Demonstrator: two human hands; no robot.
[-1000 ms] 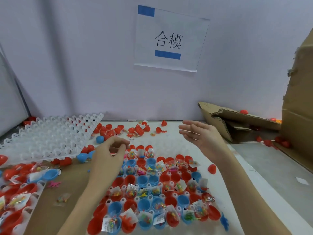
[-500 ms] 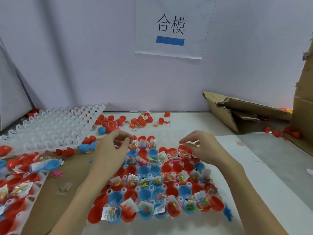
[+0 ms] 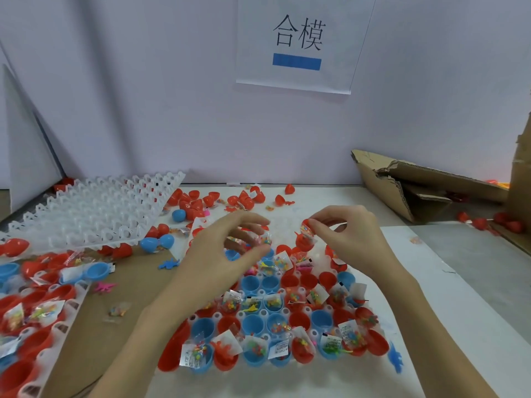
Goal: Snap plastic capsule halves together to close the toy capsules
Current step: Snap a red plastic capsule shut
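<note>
Head view showed both sets of fingertips busy at the far edge of the filled tray [image 3: 382, 326]. The right hand's [image 3: 349, 239] thumb and forefinger were pinched on a small toy packet [image 3: 307, 230] sitting on top of a red capsule half [image 3: 304, 243], other fingers curled loosely behind. The left hand [image 3: 227, 254] had its thumb and fingertips closed round another little packet [image 3: 265, 239], and something red peeked out under the fingers, though I couldn't tell if that was a half it was holding.

My guess is this was the stuffing bit right before the snap: packets getting tucked in so a lid could go on. Next move would probably need the packet pushed fully below the rim, then a matching half lined up square and pressed, or a corner gets trapped in the seam.

Both forearms came in from the near edge of the worktop, wrists raised over the tray, palms angled toward each other. Loose red halves [image 3: 241, 201] lay along the far edge, an empty white tray [image 3: 94, 214] at the far left corner.
</note>
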